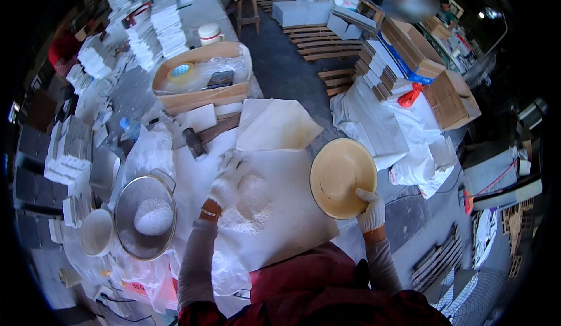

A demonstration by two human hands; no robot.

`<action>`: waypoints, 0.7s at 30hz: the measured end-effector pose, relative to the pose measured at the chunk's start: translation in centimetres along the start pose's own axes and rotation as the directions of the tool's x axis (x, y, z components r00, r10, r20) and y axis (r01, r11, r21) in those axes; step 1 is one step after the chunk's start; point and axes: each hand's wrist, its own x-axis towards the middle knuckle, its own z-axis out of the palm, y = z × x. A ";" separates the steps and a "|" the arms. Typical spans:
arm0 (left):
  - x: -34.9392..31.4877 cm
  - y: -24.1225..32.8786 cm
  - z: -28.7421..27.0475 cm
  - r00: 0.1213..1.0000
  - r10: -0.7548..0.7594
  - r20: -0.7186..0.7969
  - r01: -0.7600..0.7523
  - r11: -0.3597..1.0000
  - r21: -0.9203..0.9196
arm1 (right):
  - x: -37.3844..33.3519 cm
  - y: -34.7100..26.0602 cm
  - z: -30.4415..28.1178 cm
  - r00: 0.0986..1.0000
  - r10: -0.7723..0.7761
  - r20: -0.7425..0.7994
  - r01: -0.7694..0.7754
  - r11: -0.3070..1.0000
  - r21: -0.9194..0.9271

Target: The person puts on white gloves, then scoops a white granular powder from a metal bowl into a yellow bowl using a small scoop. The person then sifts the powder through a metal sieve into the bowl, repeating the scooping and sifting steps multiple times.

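Observation:
My right hand (370,212), in a white knit glove, grips the rim of a tan round bowl (336,171), with the thumb inside. The bowl is held tilted at the right edge of a pale board (298,203), its inside facing me. My left hand (227,181), gloved too, is over the board with its fingers stretched out. Beside and below it lies a loose pile of white granules (248,218). At the left, a metal pot (123,232) with handles holds a heap of white granules (153,216). A hammer (193,142) rests beyond my left hand.
Past the board stand a cardboard tray (204,101) with a tape roll (180,72), and a lidded white container (209,34). A cream sheet (274,127) overlaps the board's far edge. Stacked white tiles (166,28) line the left; cartons (453,101) and pallets (321,40) stand right.

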 end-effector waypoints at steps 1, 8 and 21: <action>-1.3 0.3 -0.1 0.999 0.027 0.022 -0.028 1.000 0.009 | -0.4 0.2 -0.4 1.000 0.001 -0.008 -0.001 1.000 0.020; -3.8 2.2 -0.3 1.000 0.007 0.007 -0.006 0.980 -0.196 | -0.9 0.6 -1.8 0.999 0.024 -0.040 -0.021 0.998 0.059; -1.2 5.4 -0.6 0.958 0.115 0.264 -0.119 0.993 0.001 | 1.4 1.7 -0.3 0.996 0.093 0.016 -0.093 0.996 0.005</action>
